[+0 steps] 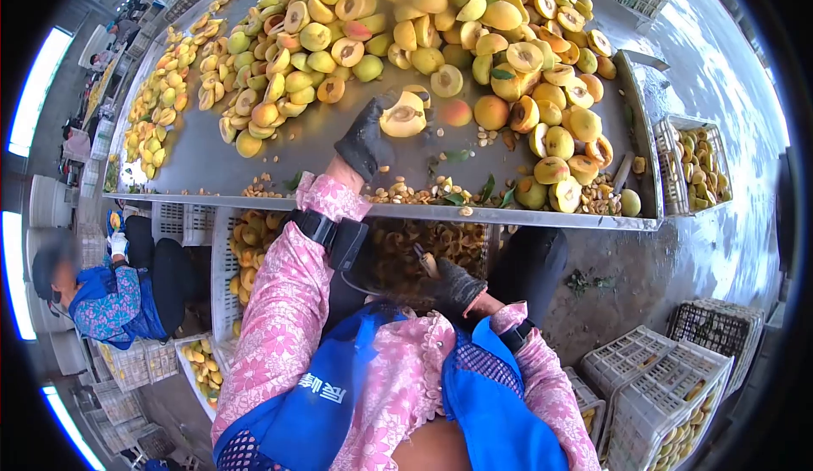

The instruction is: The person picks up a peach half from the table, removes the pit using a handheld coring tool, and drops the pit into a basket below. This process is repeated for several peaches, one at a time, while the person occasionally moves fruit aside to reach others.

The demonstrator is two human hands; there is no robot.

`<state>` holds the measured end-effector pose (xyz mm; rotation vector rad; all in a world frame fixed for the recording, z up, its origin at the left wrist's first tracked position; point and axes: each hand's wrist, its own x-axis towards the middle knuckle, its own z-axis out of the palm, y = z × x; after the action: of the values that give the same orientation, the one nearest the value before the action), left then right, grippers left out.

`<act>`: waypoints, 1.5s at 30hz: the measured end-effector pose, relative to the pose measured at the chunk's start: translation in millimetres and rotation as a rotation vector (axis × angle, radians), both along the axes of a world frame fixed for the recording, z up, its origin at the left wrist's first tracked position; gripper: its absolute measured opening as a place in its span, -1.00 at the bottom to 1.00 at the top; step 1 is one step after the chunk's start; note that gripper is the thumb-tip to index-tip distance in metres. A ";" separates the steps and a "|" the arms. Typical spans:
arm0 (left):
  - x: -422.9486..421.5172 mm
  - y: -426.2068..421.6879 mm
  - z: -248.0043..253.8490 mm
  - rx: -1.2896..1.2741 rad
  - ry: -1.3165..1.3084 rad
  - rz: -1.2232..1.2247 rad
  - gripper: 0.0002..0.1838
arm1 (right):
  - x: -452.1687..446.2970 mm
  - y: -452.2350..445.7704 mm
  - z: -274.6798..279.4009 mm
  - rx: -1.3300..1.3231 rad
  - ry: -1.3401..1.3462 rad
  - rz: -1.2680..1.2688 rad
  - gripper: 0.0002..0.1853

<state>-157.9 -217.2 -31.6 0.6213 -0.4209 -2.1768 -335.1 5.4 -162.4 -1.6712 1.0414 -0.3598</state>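
Observation:
My left hand (364, 142), in a dark glove, is closed around an apricot half (403, 117) above the metal table. The cut face shows its brownish hollow. Low in front of my body, my right hand (461, 288) wears a dark glove too. It grips a short tool with a wooden handle (429, 264) and a narrow metal end, whose exact shape is too small to tell. Beyond my left hand lies a big heap of apricots (318, 37), many cut open. Loose pits (398, 193) lie along the table's near edge.
The metal table (330, 145) has a raised rim. Beneath it stands a crate of fruit (247, 255). More crates stand on the floor at right, including a filled crate (696, 166) and stacked crates (669, 386). A co-worker (114, 289) sits at left.

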 end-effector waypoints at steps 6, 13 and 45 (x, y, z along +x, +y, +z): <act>1.5 82.5 26.6 -0.006 0.058 0.174 -0.50 | -8.9 -6.0 87.3 0.147 -0.157 -0.322 -0.63; -9.5 147.7 30.1 -0.896 -0.901 0.114 -0.60 | 1.1 -41.8 149.5 -0.243 -0.133 -0.565 -0.56; -13.5 183.0 -0.5 -0.563 -0.518 0.373 -0.72 | 1.9 -10.1 156.6 -0.296 0.124 -0.199 -0.68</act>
<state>-171.5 -34.2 -32.1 0.8525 -1.0537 -1.4309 -333.3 -4.7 -5.8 -1.8749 1.3007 -0.5682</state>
